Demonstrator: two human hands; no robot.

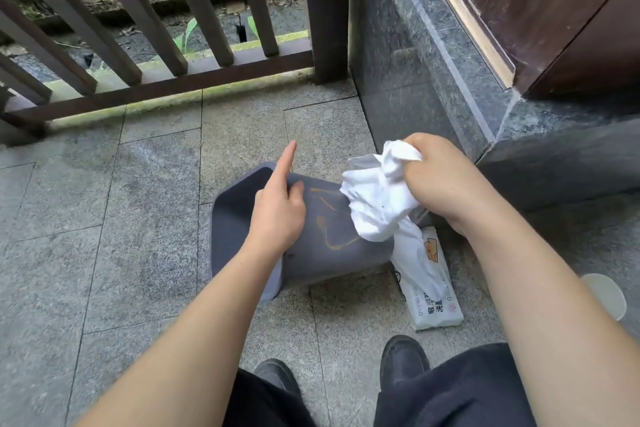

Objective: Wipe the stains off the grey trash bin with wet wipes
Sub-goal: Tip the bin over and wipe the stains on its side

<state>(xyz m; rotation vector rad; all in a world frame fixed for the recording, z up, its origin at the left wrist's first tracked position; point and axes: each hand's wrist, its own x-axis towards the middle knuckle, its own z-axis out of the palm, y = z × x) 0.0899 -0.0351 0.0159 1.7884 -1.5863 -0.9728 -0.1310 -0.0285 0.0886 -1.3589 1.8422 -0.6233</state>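
The grey trash bin (311,253) lies on its side on the stone floor, its open mouth facing left. Orange-yellow line stains (327,215) mark its upper side. My left hand (277,208) rests on the bin near the rim, index finger stretched out and the other fingers curled. My right hand (446,180) is shut on a bunched white wet wipe (375,201), which hangs over the bin's base end. The white wet wipes pack (431,291) lies on the floor just right of the bin, a wipe trailing out of its top.
A dark wooden railing (162,87) runs across the back, with a drop beyond it. A polished stone wall (415,80) and step close off the right side. A white cup (606,295) stands at the right edge. My two black shoes (401,360) are below the bin.
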